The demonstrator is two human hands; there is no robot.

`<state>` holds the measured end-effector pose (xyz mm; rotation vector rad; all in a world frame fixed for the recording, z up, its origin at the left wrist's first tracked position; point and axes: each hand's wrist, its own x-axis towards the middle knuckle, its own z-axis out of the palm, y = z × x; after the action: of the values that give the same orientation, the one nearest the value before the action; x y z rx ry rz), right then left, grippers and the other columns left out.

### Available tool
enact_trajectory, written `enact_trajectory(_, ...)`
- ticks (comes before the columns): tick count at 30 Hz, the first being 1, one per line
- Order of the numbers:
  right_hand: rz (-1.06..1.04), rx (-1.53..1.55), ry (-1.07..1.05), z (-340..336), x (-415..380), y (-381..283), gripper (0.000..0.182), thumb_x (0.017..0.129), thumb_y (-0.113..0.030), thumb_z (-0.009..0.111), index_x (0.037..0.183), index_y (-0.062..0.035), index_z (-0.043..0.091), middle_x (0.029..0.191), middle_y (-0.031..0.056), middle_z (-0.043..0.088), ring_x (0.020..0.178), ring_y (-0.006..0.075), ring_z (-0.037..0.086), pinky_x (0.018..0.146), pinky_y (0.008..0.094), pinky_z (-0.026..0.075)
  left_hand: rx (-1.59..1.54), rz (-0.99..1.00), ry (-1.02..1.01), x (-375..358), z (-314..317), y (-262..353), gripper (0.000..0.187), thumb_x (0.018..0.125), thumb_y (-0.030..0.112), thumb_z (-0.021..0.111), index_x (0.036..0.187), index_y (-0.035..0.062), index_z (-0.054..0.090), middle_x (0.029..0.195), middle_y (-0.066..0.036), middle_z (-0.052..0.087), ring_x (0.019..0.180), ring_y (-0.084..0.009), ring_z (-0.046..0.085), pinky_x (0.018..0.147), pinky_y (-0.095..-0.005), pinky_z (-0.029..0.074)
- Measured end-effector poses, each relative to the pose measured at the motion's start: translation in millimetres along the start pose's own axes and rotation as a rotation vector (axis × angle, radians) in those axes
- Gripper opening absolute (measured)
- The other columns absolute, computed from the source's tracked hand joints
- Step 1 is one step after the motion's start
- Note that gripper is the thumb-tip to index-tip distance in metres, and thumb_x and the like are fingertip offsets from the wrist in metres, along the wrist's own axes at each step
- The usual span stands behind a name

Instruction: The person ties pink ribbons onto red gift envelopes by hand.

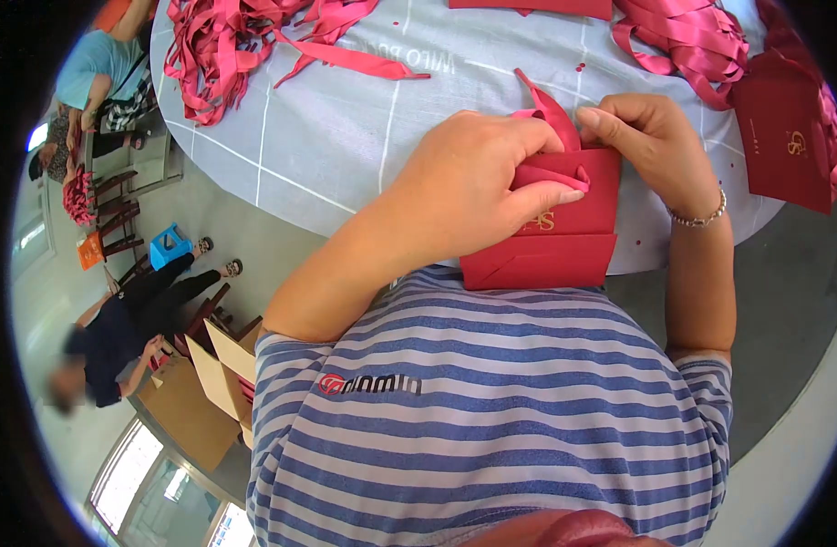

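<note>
A small red paper gift bag (575, 219) with gold lettering lies on the table edge against my striped shirt, its folded base toward me. My left hand (487, 178) is closed at the bag's top edge, thumb on the outer face and fingers at the opening. A knotted end of red ribbon (583, 178) pokes out by that thumb. More ribbon (551, 105) stands up from the opening, its tip pointing away from me. My right hand (651, 137) pinches at this ribbon beside the bag's far corner; the fingertips partly hide the contact.
Piles of red ribbon lie at the far left (213, 59) and far right (687, 41) of the cloth-covered table (327, 173). Another red bag (783, 137) is at the right edge. On the left are people, a blue stool (170, 246) and an open cardboard box (220, 369).
</note>
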<state>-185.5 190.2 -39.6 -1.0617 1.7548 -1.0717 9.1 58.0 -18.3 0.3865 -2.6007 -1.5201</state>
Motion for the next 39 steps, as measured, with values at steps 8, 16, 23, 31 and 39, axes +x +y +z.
enact_trajectory(8,0.058,0.016,-0.162,-0.7,15.3,-5.1,0.035,0.090,-0.023,0.075,0.067,0.0012,0.065,0.058,-0.0018,0.057,0.052,0.0066,0.044,0.048,0.0281,0.036,0.132,0.144,0.068,0.1,4.2,-5.3,0.014,0.085,0.015,0.077,0.092,0.0050,0.071,0.075,-0.009,0.066,0.069,-0.0267,0.062,0.073,-0.0359,0.047)
enact_trajectory(16,-0.219,-0.450,0.277,10.9,25.2,-8.7,0.034,0.088,-0.024,0.073,0.069,0.0020,0.065,0.053,0.0085,0.055,0.048,0.0115,0.050,0.048,0.0328,0.039,0.036,0.170,0.050,2.1,2.8,-9.7,0.009,0.085,0.009,0.075,0.092,0.0030,0.072,0.074,-0.008,0.066,0.071,-0.0232,0.060,0.070,-0.0339,0.047)
enact_trajectory(23,-0.161,-0.226,0.424,-35.9,-0.4,6.0,0.028,0.100,-0.024,0.068,0.084,-0.0009,0.071,0.071,-0.0081,0.056,0.064,0.0003,0.041,0.056,0.0210,0.031,-0.056,0.155,0.017,-0.4,-37.2,5.0,0.014,0.084,-0.001,0.073,0.098,-0.0008,0.072,0.083,-0.006,0.068,0.074,-0.0138,0.059,0.074,-0.0310,0.048)
enact_trajectory(31,-0.073,-0.051,0.658,-69.1,-36.7,12.6,0.028,0.097,-0.023,0.074,0.079,-0.0008,0.071,0.066,-0.0099,0.046,0.062,-0.0003,0.036,0.054,0.0203,0.024,-0.595,0.755,-0.053,26.4,-73.4,-26.2,0.023,0.076,-0.007,0.062,0.096,0.0012,0.070,0.102,-0.018,0.071,0.109,-0.0313,0.062,0.104,-0.0504,0.041)
enact_trajectory(39,-0.266,-0.424,0.508,-50.9,-13.7,15.6,0.017,0.088,-0.013,0.077,0.098,0.0003,0.072,0.081,0.0045,0.064,0.066,0.0113,0.056,0.061,0.0256,0.046,-0.702,-0.056,0.660,3.0,-75.8,-70.4,0.032,0.095,-0.007,0.056,0.126,-0.0050,0.061,0.126,-0.013,0.066,0.110,-0.0197,0.064,0.096,-0.0320,0.052)
